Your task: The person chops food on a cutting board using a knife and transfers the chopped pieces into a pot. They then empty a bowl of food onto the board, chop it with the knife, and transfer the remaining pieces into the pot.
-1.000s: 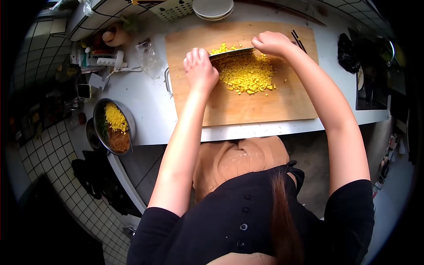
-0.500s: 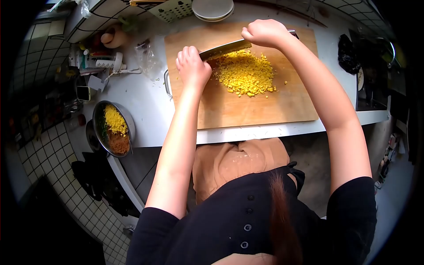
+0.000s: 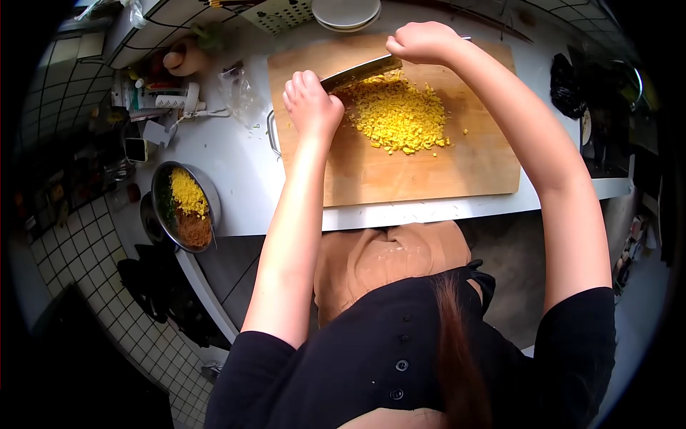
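Observation:
Both my hands hold a kitchen knife [image 3: 363, 73] across the back part of a wooden cutting board [image 3: 429, 175]. My left hand [image 3: 313, 102] is closed over the tip end of the blade. My right hand [image 3: 425, 44] is wrapped round the handle, which it mostly hides. Under and in front of the blade lies a heap of finely chopped yellow food [image 3: 404, 118], which looks like cooked egg. A few crumbs are scattered to the right of the heap.
A metal bowl [image 3: 214, 194] at the left counter edge holds yellow bits, brown shreds and something dark green. Near it are a clear plastic bag [image 3: 239, 89] and a phone [image 3: 135, 149]. Stacked plates [image 3: 346, 13] stand behind the board; a black bag [image 3: 567, 87] lies right.
My right hand and the knife have shifted slightly back and to the left. My left hand stays on the blade's tip end, and the yellow heap looks much the same.

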Motion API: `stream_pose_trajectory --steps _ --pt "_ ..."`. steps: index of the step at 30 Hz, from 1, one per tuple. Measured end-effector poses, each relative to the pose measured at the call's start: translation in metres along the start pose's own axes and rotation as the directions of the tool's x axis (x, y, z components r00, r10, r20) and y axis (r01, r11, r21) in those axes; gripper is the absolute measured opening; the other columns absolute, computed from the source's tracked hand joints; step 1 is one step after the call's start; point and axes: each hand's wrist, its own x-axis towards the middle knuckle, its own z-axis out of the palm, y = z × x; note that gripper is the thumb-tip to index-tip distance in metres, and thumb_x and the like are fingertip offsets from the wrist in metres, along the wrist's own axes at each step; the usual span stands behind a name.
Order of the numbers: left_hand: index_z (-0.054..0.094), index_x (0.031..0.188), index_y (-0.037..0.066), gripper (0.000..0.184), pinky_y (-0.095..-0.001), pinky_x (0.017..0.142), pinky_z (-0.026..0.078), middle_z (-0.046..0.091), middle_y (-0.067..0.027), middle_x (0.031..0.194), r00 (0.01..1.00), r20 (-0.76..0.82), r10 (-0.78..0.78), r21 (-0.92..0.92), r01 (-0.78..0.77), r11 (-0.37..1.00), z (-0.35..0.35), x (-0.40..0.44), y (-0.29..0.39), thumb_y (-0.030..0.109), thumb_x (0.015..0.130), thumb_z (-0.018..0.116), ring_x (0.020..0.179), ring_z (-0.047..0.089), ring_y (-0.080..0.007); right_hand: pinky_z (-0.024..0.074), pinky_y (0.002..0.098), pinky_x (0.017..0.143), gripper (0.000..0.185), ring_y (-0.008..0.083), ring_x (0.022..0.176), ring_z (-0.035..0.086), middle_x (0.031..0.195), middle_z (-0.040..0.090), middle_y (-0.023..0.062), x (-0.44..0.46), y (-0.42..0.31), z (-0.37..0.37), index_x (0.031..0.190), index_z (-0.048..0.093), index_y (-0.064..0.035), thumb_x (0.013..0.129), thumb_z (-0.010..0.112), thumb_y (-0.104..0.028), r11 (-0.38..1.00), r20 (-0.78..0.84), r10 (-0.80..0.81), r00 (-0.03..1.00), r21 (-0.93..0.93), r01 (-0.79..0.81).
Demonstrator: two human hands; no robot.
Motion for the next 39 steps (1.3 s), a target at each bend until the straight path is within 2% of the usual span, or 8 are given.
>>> stream_pose_trajectory --steps 5,10,14,20,24,27,31,39 --pt "0.047 0.083 0.004 0.025 -0.0419 0.084 0.037 0.050 -0.0122 0.092 0.994 -0.034 0.104 -0.006 -0.105 0.994 -0.003 -0.001 0.004 0.002 0.060 0.056 0.092 0.047 -0.0319 0.0480 0.0422 0.072 0.048 0.0295 0.075 0.063 0.080 0.066 0.0138 0.002 0.009 0.011 0.077 0.065 -0.0035 0.084 0.031 -0.036 0.994 0.165 0.044 0.985 0.088 -0.059" --pt "0.047 0.083 0.003 0.024 -0.0408 0.085 0.037 0.050 -0.0121 0.092 1.000 -0.009 0.010 -0.014 -0.010 1.000 -0.001 0.002 -0.005 0.003 0.061 0.055 0.091 0.047 -0.0312 0.0484 0.0412 0.073 0.047 0.0295 0.071 0.062 0.077 0.066 0.0115 0.007 -0.012 -0.012 0.072 0.064 -0.0049 0.085 0.032 -0.037 0.996 0.081 0.049 0.996 -0.079 -0.042" --pt "0.050 0.085 0.004 0.020 -0.0406 0.086 0.037 0.051 -0.0116 0.092 0.997 0.009 0.072 -0.010 -0.072 0.997 -0.005 0.003 -0.001 0.007 0.067 0.058 0.092 0.047 -0.0306 0.0479 0.0412 0.072 0.049 0.0289 0.074 0.061 0.079 0.065 0.0127 0.003 0.008 0.019 0.071 0.063 -0.0031 0.085 0.031 -0.037 0.987 0.139 0.074 0.988 0.132 -0.093" --pt "0.054 0.087 0.004 0.010 -0.0418 0.085 0.039 0.054 -0.0118 0.092 0.972 0.032 0.232 -0.138 -0.226 0.964 -0.032 0.020 -0.012 0.011 0.080 0.056 0.093 0.050 -0.0303 0.0486 0.0415 0.068 0.049 0.0332 0.069 0.060 0.075 0.063 0.0162 -0.023 -0.004 -0.013 0.074 0.061 -0.0007 0.089 0.031 -0.037 0.987 0.043 0.134 0.990 0.080 -0.137" --pt "0.056 0.085 0.005 0.008 -0.0398 0.084 0.040 0.056 -0.0085 0.089 0.957 -0.065 0.284 -0.108 -0.290 0.951 -0.031 0.044 -0.012 0.011 0.081 0.058 0.093 0.052 -0.0287 0.0459 0.0437 0.062 0.056 0.0356 0.059 0.054 0.059 0.055 0.0162 -0.013 0.015 0.007 0.059 0.053 -0.0004 0.091 0.032 -0.041 0.985 -0.179 0.123 0.976 0.138 -0.098" --pt "0.058 0.085 0.007 0.008 -0.0400 0.084 0.041 0.057 -0.0074 0.090 0.956 -0.049 0.288 -0.170 -0.292 0.941 -0.014 0.045 -0.016 0.013 0.081 0.060 0.094 0.052 -0.0282 0.0463 0.0446 0.063 0.056 0.0377 0.062 0.055 0.063 0.058 0.0179 -0.011 0.020 0.014 0.061 0.055 -0.0004 0.092 0.033 -0.041 0.989 -0.209 0.101 0.973 0.131 -0.074" --pt "0.058 0.085 0.007 0.008 -0.0406 0.084 0.041 0.057 -0.0075 0.089 0.957 -0.028 0.289 -0.207 -0.288 0.935 -0.007 0.031 -0.019 0.011 0.079 0.061 0.094 0.052 -0.0286 0.0506 0.0444 0.073 0.054 0.0384 0.075 0.061 0.082 0.065 0.0181 -0.014 0.020 0.030 0.074 0.065 -0.0036 0.089 0.029 -0.041 0.985 -0.125 0.147 0.981 0.110 -0.133" --pt "0.058 0.083 0.006 0.008 -0.0404 0.081 0.043 0.058 -0.0092 0.085 0.961 0.039 0.275 -0.382 -0.240 0.893 -0.015 -0.026 -0.005 0.005 0.076 0.060 0.089 0.054 -0.0299 0.0490 0.0471 0.066 0.053 0.0387 0.068 0.059 0.074 0.062 0.0203 -0.059 0.014 0.037 0.071 0.063 -0.0016 0.091 0.031 -0.039 0.996 -0.003 0.085 0.996 0.019 -0.085"
